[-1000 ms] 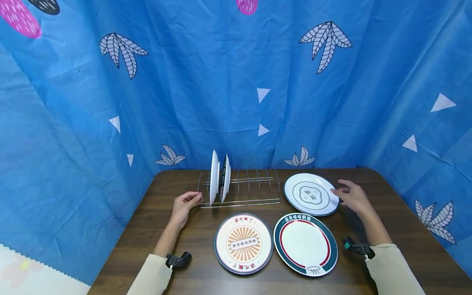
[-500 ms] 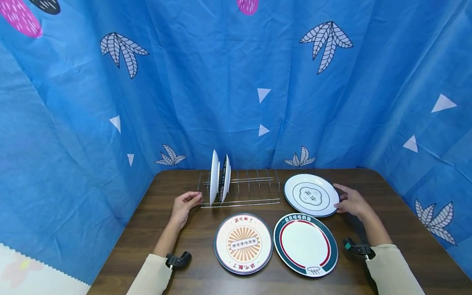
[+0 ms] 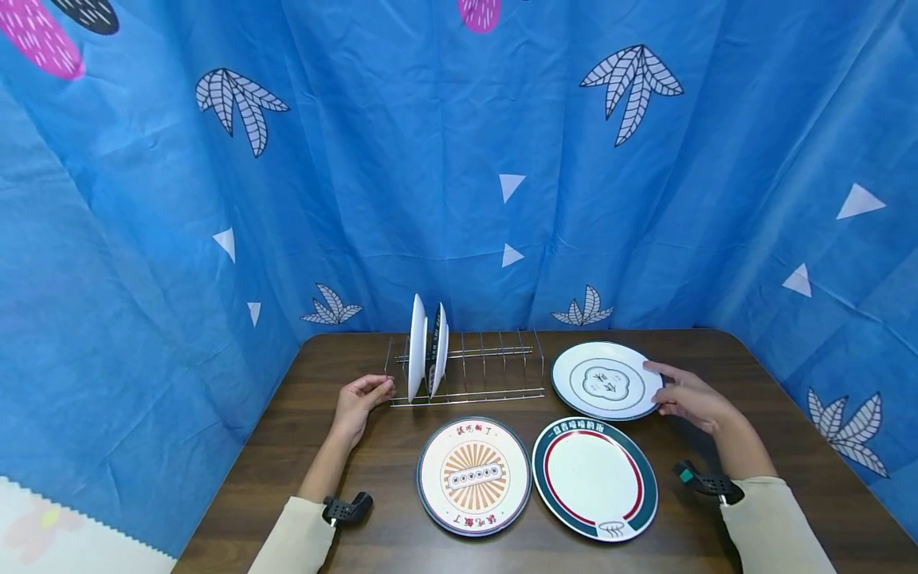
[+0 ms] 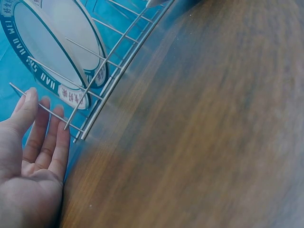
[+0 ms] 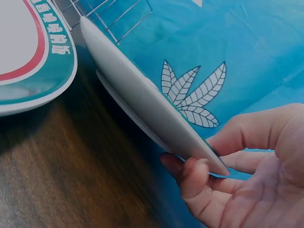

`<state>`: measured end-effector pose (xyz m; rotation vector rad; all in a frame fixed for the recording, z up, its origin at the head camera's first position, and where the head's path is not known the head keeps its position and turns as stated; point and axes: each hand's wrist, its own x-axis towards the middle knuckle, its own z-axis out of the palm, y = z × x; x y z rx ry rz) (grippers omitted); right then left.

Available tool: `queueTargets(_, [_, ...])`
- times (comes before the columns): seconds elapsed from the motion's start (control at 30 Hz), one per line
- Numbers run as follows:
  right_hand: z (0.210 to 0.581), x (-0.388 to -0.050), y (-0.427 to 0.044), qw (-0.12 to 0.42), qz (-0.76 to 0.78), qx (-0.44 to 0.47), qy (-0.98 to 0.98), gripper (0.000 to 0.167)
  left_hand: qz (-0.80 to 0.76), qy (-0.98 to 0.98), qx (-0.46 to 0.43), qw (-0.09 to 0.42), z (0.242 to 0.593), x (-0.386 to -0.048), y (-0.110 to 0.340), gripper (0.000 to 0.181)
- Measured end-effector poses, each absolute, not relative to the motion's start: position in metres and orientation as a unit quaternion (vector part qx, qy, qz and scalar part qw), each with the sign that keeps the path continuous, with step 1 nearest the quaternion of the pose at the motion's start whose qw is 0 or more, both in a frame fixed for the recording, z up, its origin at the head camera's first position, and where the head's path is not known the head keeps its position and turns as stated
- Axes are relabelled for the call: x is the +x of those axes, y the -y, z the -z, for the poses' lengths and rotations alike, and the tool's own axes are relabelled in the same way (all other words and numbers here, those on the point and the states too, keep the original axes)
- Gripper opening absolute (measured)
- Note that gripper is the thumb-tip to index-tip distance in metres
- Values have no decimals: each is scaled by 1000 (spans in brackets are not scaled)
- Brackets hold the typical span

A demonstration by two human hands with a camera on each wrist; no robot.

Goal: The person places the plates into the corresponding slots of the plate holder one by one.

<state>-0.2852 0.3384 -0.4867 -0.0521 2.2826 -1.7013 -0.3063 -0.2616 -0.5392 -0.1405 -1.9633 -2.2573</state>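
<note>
My right hand pinches the right rim of a white plate with a grey printed centre. In the right wrist view, the thumb lies over the rim of this white plate and fingers are under it. A second pale edge shows below; I cannot tell whether it is a foot ring or another plate. My left hand holds the left end of a wire dish rack. The left wrist view has the thumb and fingers about the rack's end wire. Two plates stand upright in its left slots.
On the brown table lie a plate with an orange sunburst and, to its right, a plate with a green rim and red ring. A blue patterned curtain hangs behind and along the sides.
My right hand has come from beside the white plate to a pinch on its right rim. The plate has turned slightly. My left hand stays at the rack.
</note>
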Motion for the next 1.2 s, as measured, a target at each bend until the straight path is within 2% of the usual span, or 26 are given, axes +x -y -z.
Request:
queueTargets(0.33, [482, -284, -339, 161, 662, -67, -729, 74, 751, 655, -45, 73, 539, -306, 262, 31])
queueTargets(0.63, [473, -284, -332, 103, 728, -101, -670, 76, 757, 647, -51, 75, 540, -306, 261, 16])
queueTargets(0.83, [466, -281, -328, 79, 744, -111, -655, 76, 759, 646, -49, 74, 540, -305, 261, 17])
queueTargets(1.2, [450, -271, -325, 50, 747, -112, -654, 61, 761, 642, -50, 74, 539, -307, 262, 9])
